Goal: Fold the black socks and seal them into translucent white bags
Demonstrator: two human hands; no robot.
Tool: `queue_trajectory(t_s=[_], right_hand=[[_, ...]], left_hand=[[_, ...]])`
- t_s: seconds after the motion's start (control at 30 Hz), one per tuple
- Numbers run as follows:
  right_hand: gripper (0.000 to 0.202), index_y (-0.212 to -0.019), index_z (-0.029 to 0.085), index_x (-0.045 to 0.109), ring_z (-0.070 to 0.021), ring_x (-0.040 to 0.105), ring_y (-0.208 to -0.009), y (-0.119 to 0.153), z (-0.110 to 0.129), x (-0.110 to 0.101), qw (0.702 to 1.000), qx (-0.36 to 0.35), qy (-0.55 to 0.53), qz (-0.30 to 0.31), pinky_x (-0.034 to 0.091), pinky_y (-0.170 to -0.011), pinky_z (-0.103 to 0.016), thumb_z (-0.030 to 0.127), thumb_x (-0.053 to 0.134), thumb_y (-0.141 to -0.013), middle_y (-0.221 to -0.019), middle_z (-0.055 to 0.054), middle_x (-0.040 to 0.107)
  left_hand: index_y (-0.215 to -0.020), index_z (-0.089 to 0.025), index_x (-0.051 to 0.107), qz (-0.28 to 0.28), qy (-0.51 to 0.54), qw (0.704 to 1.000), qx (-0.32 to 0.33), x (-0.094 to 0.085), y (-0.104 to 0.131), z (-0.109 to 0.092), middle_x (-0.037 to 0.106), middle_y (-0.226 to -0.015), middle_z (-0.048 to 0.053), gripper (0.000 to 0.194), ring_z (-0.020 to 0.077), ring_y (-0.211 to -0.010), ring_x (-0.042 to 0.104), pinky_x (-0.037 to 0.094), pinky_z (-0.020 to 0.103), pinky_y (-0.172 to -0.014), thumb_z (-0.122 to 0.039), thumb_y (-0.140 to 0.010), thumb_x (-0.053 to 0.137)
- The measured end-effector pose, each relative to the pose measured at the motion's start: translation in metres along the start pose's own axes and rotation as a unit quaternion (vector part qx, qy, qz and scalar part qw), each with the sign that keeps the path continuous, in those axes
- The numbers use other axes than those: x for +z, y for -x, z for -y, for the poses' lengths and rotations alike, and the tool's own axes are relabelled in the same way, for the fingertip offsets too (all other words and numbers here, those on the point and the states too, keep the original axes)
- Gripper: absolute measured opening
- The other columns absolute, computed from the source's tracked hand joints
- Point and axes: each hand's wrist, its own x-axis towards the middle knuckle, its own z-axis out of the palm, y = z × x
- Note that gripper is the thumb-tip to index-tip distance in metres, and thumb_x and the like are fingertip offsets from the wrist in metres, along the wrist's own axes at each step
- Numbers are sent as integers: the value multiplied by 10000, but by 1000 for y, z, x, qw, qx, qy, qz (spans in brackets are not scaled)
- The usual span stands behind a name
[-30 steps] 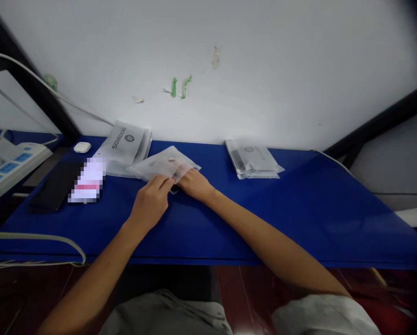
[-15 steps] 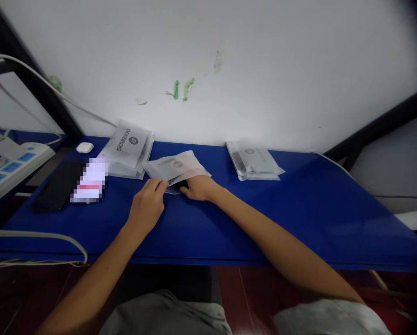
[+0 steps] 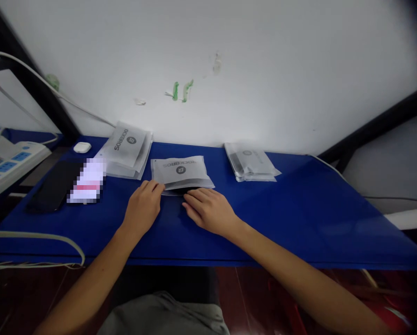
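Observation:
A frosted pouch [image 3: 185, 173] with dark lettering lies on the blue table [image 3: 285, 223], its near edge parted and something black showing in the gap. My left hand [image 3: 143, 204] pinches the pouch's near left corner. At the mouth's right part rests my right hand [image 3: 208, 209], fingers apart and outside the pouch, their tips against the black content and the edge. Similar pouches are stacked at the back left [image 3: 128, 149] and further right [image 3: 252, 163].
On the left lie a dark phone [image 3: 53, 186], a pixelated bright rectangle [image 3: 88, 180], a white earbud case [image 3: 82, 147] and a power strip [image 3: 13, 163]. A pale cable [image 3: 37, 235] crosses the near left edge. A white wall [image 3: 264, 83] stands behind.
My right hand has come out of the pouch toward me. The pouch now lies flatter and straighter, its lettering in clearer view. My left hand still holds its corner.

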Motion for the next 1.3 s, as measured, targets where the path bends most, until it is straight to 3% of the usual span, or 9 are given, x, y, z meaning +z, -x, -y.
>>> queue_trajectory(t_s=[0.07,0.13,0.23,0.33,0.63,0.83,1.03,1.3], right_hand=[[306,-1047,138,653,-217,617,-852,4,-4,-1,998,25,23,-46,489,-727,-343,282,399,-956,-963,-119,679],[310,-1111,118,628,-250,600,-958,7,-10,2,995,53,33,-74,486,-788,-373,293,437,-942,-1071,-148,658],[351,-1188,116,590,-283,560,-1091,11,-20,9,995,82,15,-49,478,-865,-412,324,484,-927,-1198,-157,620],[356,-1207,142,581,-280,561,-1102,15,-25,14,994,104,-7,-17,483,-862,-421,336,496,-921,-1217,-139,620],[277,-1147,150,619,-237,586,-923,16,-25,16,996,81,19,9,452,-785,-379,246,475,-930,-1053,-123,657],[141,-959,171,660,-198,583,-845,7,-30,13,993,120,-9,17,394,-697,-315,216,540,-898,-920,-62,676],[175,-872,175,641,-194,602,-792,-6,-28,8,987,150,16,56,346,-651,-304,347,608,-861,-877,-48,685],[145,-891,159,623,-203,607,-732,-15,-19,17,978,158,111,74,309,-623,-327,208,487,-896,-835,-84,680]], left_hand=[[-943,-162,625,10,3,1000,-1,-1,0,0,645,-886,68,211,219,-856,580,494,327,-722,-88,-885,437],[-937,-160,628,16,9,1000,-4,-1,0,0,649,-914,74,197,224,-880,582,495,332,-737,-111,-893,442],[-1006,-152,622,27,17,999,-18,-2,1,0,650,-1021,98,184,251,-969,578,501,363,-778,-170,-894,477],[-1137,-143,585,65,11,997,-37,-3,4,0,632,-1122,119,269,274,-1024,570,506,395,-791,-181,-893,477],[-1161,-170,599,119,-8,992,-31,-2,5,3,656,-1049,93,394,234,-950,583,524,337,-714,-35,-859,385],[-1020,-180,655,102,-14,994,-24,-5,4,2,667,-948,81,371,222,-848,587,514,323,-661,-6,-829,388],[-988,-184,659,90,-19,996,-18,-4,4,2,670,-930,89,363,244,-830,592,510,350,-636,-9,-821,389],[-992,-201,657,81,-15,997,-1,-5,4,3,678,-937,74,380,231,-843,595,507,343,-655,10,-797,408]])
